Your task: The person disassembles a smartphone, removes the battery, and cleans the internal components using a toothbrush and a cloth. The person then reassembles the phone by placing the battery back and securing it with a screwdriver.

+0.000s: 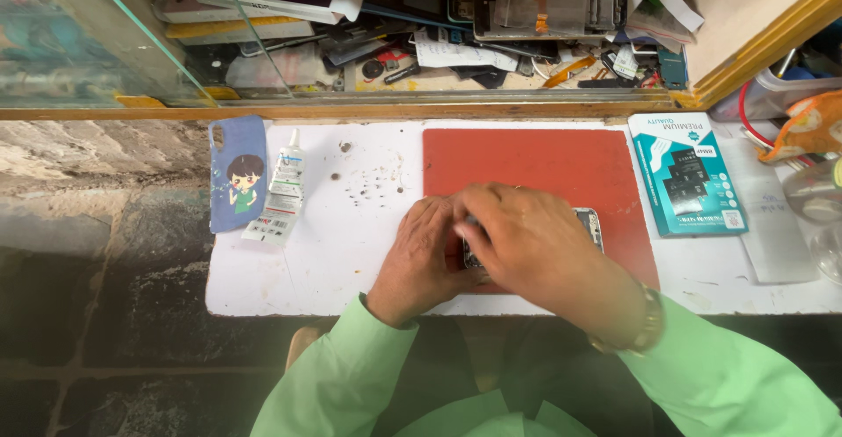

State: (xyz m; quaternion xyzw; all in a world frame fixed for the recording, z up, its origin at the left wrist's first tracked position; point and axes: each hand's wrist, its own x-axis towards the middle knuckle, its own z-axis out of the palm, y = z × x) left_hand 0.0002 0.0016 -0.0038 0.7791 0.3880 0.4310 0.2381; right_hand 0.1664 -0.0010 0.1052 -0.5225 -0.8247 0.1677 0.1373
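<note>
Two hands are bunched up over a phone (589, 226) that's lying on a red mat (535, 163), pretty much at the mat's front edge near the middle of the white desk (351, 253). The left hand (424, 248) is curled down beside the phone's left end, fingers bent and pressed against it, though I can't really tell how much of it that hand has a grip on. The right hand (524, 237) is draped right across the top of the phone with the fingers folded over toward the left hand, so they're touching each other. It looks closed down on the phone, and there may be something small pinched at the fingertips, but it's hidden, so no idea. Only the phone's right end pokes out from under the right hand. Both arms are in light green sleeves, and there's a watch (645, 323) on the right wrist.

Other stuff: a blue phone case (237, 172) with a cartoon kid on it sits at the desk's left edge, and just beside it a small glue tube (282, 187) on its card. A scatter of tiny screws (368, 184) lies between the tube and the mat. Off the mat's right side there's a teal box (686, 174) near the back right corner. Behind the desk is a glass-fronted shelf (421, 25) crammed with phone parts.
</note>
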